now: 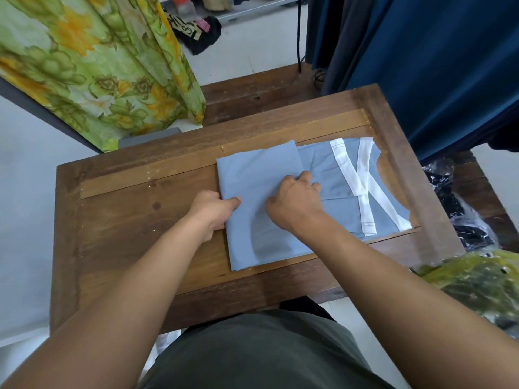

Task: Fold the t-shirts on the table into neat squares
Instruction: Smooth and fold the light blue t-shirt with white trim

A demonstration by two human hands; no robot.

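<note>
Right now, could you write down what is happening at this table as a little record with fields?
Surface: wooden table
Garment: blue-grey shirt with white trim, partly folded, one layer doubled over on the left
Left hand: grips the shirt's left edge, thumb on top
Right hand: fingers curled at the folded layer's edge
Hanging at left: green flowered cloth
Hanging at right: dark blue cloth
Beside table, right: plastic bag
Fold: not yet a square

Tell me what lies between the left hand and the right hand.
Only a smooth stretch of the folded blue t-shirt, gripped by left hand and right hand; the head view shows nothing else there.
</note>
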